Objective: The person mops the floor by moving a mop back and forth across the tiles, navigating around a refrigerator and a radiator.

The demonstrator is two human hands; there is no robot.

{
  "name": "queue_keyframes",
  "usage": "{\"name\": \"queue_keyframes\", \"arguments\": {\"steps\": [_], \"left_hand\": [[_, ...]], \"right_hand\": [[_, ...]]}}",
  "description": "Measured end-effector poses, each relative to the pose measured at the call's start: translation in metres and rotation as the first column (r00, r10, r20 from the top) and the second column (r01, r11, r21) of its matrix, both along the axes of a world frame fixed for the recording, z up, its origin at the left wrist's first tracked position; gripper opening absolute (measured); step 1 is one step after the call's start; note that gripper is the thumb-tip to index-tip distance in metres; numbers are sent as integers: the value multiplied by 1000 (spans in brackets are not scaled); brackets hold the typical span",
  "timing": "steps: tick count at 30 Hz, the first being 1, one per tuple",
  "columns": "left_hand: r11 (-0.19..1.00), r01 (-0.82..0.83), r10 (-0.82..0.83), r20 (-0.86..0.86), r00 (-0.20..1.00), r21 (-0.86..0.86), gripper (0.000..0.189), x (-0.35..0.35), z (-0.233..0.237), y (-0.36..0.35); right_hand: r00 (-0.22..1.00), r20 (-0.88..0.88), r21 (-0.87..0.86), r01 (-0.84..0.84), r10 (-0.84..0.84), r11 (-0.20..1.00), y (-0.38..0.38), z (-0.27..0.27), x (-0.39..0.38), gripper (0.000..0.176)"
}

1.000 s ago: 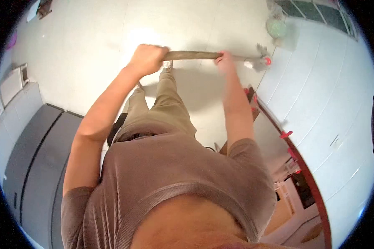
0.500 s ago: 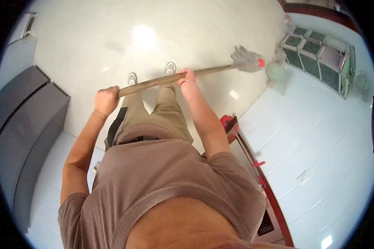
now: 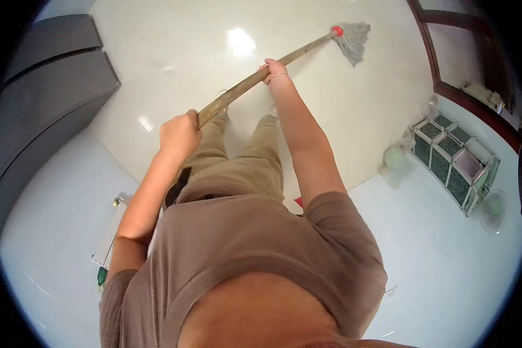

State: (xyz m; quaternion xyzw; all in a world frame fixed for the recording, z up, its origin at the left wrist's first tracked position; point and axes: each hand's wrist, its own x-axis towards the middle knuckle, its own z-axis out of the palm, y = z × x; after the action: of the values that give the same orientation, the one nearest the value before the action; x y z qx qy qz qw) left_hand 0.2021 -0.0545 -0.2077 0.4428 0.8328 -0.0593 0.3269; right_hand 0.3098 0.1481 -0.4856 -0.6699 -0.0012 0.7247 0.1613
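Observation:
A mop with a long wooden handle (image 3: pixel 235 93) runs diagonally in front of my body. My left hand (image 3: pixel 180 134) is wrapped round the handle's near end. Farther up the pole, my right hand (image 3: pixel 274 71) grips it, with a thin band at the wrist. At the far end a red collar (image 3: pixel 337 31) joins the pole to grey mop strands (image 3: pixel 354 44), fanned out over the pale, glossy floor (image 3: pixel 174 35). My legs in tan trousers show beneath the handle, and my feet are partly hidden.
Large dark grey furniture (image 3: pixel 52 98) stands at the left. On the right is a rack (image 3: pixel 449 156) with dark green panels, with a pale green round object (image 3: pixel 395 158) beside it. A dark red frame (image 3: pixel 426 46) runs along the upper right. White wall surfaces flank my body.
The mop head has moved farther out, away from the rack, and its strands have swung to the right of the red collar. Both hands have shifted right, still gripping, and the view has turned.

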Motion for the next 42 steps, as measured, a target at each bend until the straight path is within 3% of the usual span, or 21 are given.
{"name": "queue_keyframes", "arguments": {"steps": [3, 5, 8, 9, 10, 12, 14, 18, 21, 22, 24, 27, 29, 31, 32, 33, 35, 39, 41, 42], "left_hand": [[996, -91, 90, -80, 993, -16, 12, -28, 10, -63], [967, -251, 247, -88, 965, -46, 16, -43, 30, -101], [938, -335, 325, -112, 939, -92, 23, -54, 66, -154], [903, -408, 393, -130, 911, -134, 27, -56, 81, -167], [860, -479, 458, -148, 876, -175, 32, -58, 96, -179], [839, -497, 460, -200, 865, -222, 37, -73, 128, -203], [788, -555, 512, -218, 831, -266, 37, -85, 172, -206], [829, -504, 422, -319, 848, -243, 36, -103, 234, -218], [826, -492, 425, -268, 864, -275, 32, -110, 260, -206], [791, -498, 440, -234, 867, -357, 34, -115, 263, -198], [797, -450, 399, -207, 893, -403, 31, -124, 253, -192], [873, -405, 407, -51, 912, -273, 25, -112, 228, -194], [871, -390, 395, -48, 917, -299, 25, -87, 212, -170], [892, -351, 358, -27, 933, -285, 24, -60, 192, -156], [913, -328, 337, -7, 942, -244, 25, -47, 175, -157], [925, -303, 314, 11, 949, -229, 24, -32, 162, -148], [946, -244, 256, 30, 966, -214, 19, 2, 134, -125], [985, -86, 94, 47, 994, -146, 14, 65, 60, -82], [995, -39, 45, 65, 997, -87, 13, 94, 29, -56], [998, -15, 18, 61, 998, -61, 13, 105, 14, -42]], "right_hand": [[984, 37, 58, -178, 176, 982, -46, 1, -66, 14], [906, 46, 138, -422, 420, 896, -79, -14, -108, 25], [824, 59, 145, -565, 563, 812, -128, -10, -156, 30], [819, 41, 109, -573, 573, 812, -145, -1, -171, 35], [803, -87, 90, -583, 589, 808, -164, 1, -180, 43], [753, -293, 44, -605, 589, 795, -200, 18, -197, 50], [776, -265, 27, -587, 572, 809, -241, 44, -212, 48], [763, -416, -59, -566, 495, 822, -297, 84, -214, 35], [820, -436, -179, -484, 372, 857, -315, 113, -189, 33], [817, -437, -182, -490, 376, 853, -318, 110, -183, 33], [891, -333, -188, -382, 307, 905, -317, 98, -170, 37], [943, -272, -249, -260, 191, 933, -300, 62, -137, 46], [957, -230, -212, -226, 176, 951, -275, 50, -106, 52], [935, -154, -128, -338, 318, 932, -228, 81, -58, 25], [975, -130, -97, -196, 183, 976, -223, 52, -42, 31], [949, -108, -27, -300, 296, 954, -203, 40, -17, 35], [947, -156, 70, -274, 281, 959, -168, 9, 35, 36], [997, 5, 31, -80, 80, 996, -91, -33, 122, 28], [922, 89, -71, -371, 376, 926, -50, -25, 152, 21], [918, 85, -70, -383, 388, 921, -42, -14, 154, 21]]}}
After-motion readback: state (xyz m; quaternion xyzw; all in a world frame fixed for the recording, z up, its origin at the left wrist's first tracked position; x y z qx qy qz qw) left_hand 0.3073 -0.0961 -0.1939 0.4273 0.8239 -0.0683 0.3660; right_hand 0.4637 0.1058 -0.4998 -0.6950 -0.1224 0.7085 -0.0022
